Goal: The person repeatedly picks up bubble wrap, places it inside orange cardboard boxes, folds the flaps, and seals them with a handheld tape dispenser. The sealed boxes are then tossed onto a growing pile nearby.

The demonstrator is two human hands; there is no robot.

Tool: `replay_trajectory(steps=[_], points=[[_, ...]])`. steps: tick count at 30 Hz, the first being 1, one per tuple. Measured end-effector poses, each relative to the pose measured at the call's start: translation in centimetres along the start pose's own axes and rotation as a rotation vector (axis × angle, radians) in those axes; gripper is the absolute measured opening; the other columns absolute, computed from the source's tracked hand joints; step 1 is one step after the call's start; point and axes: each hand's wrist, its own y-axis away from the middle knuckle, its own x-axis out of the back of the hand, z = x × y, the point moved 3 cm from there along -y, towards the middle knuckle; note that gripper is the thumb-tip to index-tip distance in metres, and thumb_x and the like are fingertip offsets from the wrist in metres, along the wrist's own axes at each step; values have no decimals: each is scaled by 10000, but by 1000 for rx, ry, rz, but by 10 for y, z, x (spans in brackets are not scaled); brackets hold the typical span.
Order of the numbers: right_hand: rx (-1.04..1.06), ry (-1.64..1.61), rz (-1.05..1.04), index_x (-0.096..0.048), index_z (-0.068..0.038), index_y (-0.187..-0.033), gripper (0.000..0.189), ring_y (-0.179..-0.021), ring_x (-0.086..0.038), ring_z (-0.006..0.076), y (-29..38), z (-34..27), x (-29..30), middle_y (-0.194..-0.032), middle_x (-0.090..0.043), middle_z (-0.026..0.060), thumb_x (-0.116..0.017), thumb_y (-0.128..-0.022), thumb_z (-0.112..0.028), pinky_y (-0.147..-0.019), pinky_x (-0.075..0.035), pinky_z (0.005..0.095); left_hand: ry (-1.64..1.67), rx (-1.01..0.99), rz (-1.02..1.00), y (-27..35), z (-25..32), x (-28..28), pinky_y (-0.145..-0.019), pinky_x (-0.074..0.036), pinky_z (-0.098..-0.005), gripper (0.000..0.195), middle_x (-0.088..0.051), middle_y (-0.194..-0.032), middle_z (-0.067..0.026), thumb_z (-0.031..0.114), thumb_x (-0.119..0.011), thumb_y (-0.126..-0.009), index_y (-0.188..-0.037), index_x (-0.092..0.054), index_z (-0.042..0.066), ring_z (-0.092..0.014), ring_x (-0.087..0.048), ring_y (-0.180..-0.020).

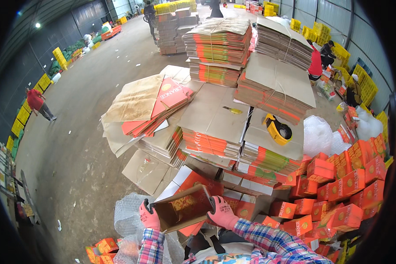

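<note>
My left hand (150, 217), in a pink glove with dark fingertips, grips the left edge of a cardboard carton (166, 217). My right hand (222, 213), gloved the same way, holds the carton's right edge. The carton is spread into a four-sided sleeve with its brown inside facing up. Orange card with yellow print (184, 206) shows through its opening. Just beyond it lie flat orange cartons with white flaps (184, 176). Bubble wrap (128, 214) bulges beside my left hand.
Tied stacks of flattened cartons (214, 115) stand ahead. On them lie a yellow-handled knife (233, 110) and a yellow tape dispenser (279, 130). Formed orange boxes (336, 188) are heaped at right, with several more (102, 249) at lower left. A person in red (35, 100) walks at far left.
</note>
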Motion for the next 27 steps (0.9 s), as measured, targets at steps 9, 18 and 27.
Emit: replay_trajectory(steps=[9,18,27], points=[[-53,571,-111,-433,-7,-1280,610,-1047,-585,397,-24,-54,-17,-1195,-532,238,-670,-822,-333,-920,-465,501,-49,308,-225,-33,-82,-34,-845,-500,-472,490,-683,-971,-224,397,-756,-789,-1048,-619,4,-398,-646,-961],[109,950,-311,-497,-75,-1376,754,-1062,-589,344,-54,-59,-46,-1225,-574,158,-693,-793,-512,-845,-469,532,663,486,-535,-34,-95,-91,-736,-567,-340,421,-675,-1051,-98,238,-707,-908,-1228,-545,16,-194,-681,-870],[115,995,-303,-573,-86,-1306,719,-1042,-626,318,-60,-47,-63,-1216,-604,141,-695,-770,-549,-841,-484,498,30,80,-496,-27,-26,-53,-888,-505,-455,681,-673,-1058,-231,446,-806,-741,-1196,-546,11,-390,-639,-1029]])
